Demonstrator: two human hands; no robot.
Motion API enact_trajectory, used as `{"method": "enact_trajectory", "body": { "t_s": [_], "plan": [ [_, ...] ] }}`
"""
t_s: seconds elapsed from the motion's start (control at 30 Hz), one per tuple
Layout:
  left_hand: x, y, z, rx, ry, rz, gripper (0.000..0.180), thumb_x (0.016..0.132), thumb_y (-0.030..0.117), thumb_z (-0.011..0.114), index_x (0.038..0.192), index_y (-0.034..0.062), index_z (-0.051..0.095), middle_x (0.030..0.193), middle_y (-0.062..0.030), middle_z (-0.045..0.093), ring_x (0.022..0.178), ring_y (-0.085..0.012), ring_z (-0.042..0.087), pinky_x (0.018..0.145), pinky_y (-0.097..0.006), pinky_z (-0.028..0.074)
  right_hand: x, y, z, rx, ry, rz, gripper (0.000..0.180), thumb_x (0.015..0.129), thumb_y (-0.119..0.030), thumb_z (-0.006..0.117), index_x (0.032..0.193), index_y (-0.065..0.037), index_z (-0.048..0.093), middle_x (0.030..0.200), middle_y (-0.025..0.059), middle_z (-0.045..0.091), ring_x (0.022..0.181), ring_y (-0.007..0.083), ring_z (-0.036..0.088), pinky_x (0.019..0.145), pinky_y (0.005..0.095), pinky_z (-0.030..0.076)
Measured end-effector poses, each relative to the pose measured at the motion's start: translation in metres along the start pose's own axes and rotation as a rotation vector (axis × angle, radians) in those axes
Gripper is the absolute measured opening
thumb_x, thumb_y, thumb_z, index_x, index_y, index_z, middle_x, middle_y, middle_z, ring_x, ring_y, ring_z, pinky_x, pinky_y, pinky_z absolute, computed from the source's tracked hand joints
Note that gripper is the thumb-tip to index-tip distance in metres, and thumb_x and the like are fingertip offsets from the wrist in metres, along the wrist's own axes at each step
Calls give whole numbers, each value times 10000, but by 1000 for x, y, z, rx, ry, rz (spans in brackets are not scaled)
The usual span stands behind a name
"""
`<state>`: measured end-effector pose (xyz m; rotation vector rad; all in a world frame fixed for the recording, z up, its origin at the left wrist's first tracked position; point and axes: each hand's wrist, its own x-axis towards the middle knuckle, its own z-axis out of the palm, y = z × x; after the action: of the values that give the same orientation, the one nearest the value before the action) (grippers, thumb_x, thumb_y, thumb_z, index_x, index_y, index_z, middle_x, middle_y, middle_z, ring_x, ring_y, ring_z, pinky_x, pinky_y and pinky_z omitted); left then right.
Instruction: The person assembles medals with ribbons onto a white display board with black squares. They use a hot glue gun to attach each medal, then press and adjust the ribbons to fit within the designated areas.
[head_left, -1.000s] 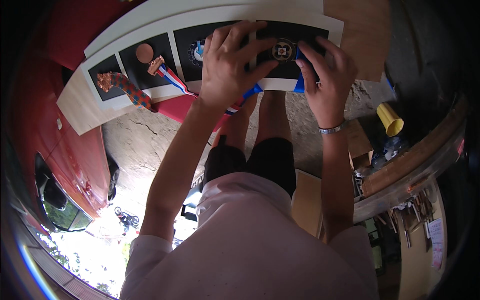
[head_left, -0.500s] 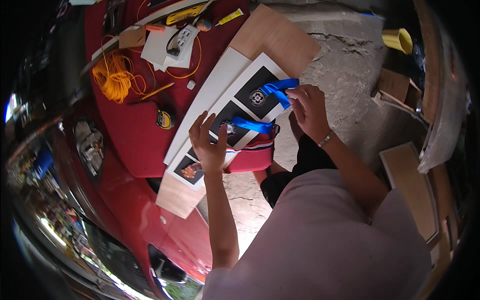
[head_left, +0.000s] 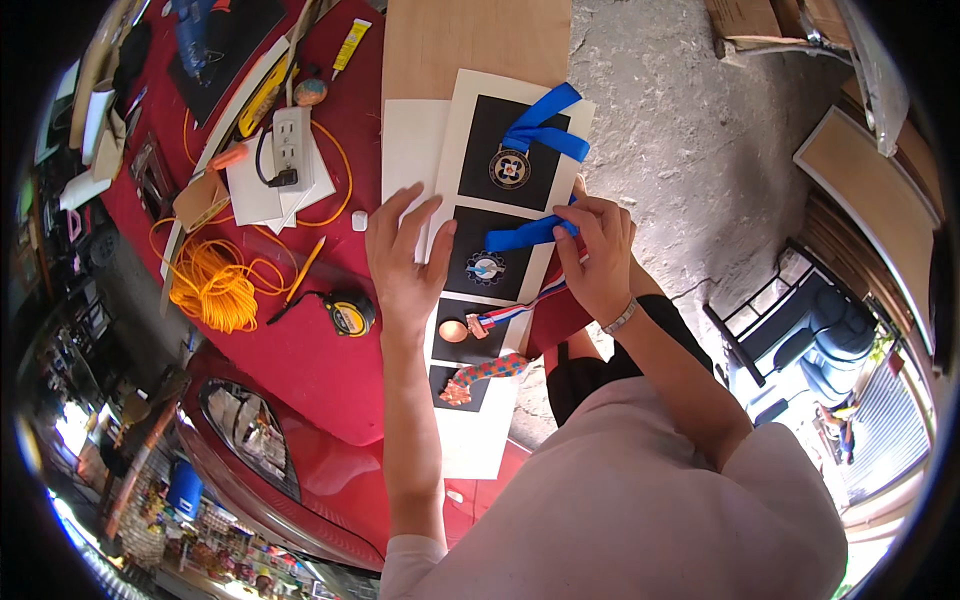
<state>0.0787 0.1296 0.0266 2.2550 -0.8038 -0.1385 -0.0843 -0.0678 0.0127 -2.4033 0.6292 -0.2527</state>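
A long white board [head_left: 458, 150] with black panels lies in front of me. On its far panel rests a round medal [head_left: 510, 168] with a folded blue ribbon [head_left: 548, 136]. Nearer, a gear-shaped medal [head_left: 486, 268] lies on the second panel, and its blue ribbon [head_left: 520, 235] reaches to my right hand [head_left: 598, 250], whose thumb and fingers pinch the end. My left hand [head_left: 405, 250] hovers at the board's left edge, fingers spread, holding nothing. Closer still are a small copper medal [head_left: 453, 331] with a striped ribbon [head_left: 510, 312] and a reddish medal [head_left: 456, 391] with a patterned ribbon [head_left: 492, 369].
A red-covered surface [head_left: 330, 385] bears a tape measure [head_left: 350, 313], orange cord [head_left: 215, 285], a pencil [head_left: 305, 270], a power outlet box [head_left: 291, 145] and a yellow tube [head_left: 350, 46]. Plywood [head_left: 480, 40] lies under the board. A red car [head_left: 330, 480] stands at the lower left.
My right hand has gone from the far medal's blue ribbon to the gear-shaped medal's ribbon. My left hand stays open beside the board. The view has turned, showing more on the right.
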Motion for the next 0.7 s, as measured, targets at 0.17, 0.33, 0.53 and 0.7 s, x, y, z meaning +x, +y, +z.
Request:
{"method": "enact_trajectory", "body": {
  "t_s": [0.17,0.33,0.53,0.7],
  "plan": [
    [33,-6,19,-15,-79,120,310,886,147,796,1184,102,722,1318,-91,668,1234,-323,617,1014,-442,467,-1,-2,20,-11,100,64,348,911,-165,730,1256,-161,685,1242,97,571,1163,346,523,1001,489,390],
    [47,-8,26,-3,-131,170,325,883,158,791,1199,114,723,1335,-87,664,1261,-315,609,1037,-440,456,0,1,30,-11,105,81,380,911,-175,734,1287,-179,682,1302,114,546,1223,381,493,1024,516,390],
    [58,-5,29,33,-164,249,405,870,179,804,1262,125,714,1386,-92,636,1290,-325,587,1062,-447,447,7,-7,32,-80,111,30,420,911,-216,744,1326,-203,676,1373,126,535,1254,396,477,1051,535,384],
    [64,1,36,63,-222,227,512,837,211,837,1328,154,702,1442,-109,591,1316,-351,542,1095,-471,423,31,-10,36,-98,156,16,457,888,-257,778,1330,-205,673,1392,113,537,1235,386,488,1046,531,382]
  ]
}}
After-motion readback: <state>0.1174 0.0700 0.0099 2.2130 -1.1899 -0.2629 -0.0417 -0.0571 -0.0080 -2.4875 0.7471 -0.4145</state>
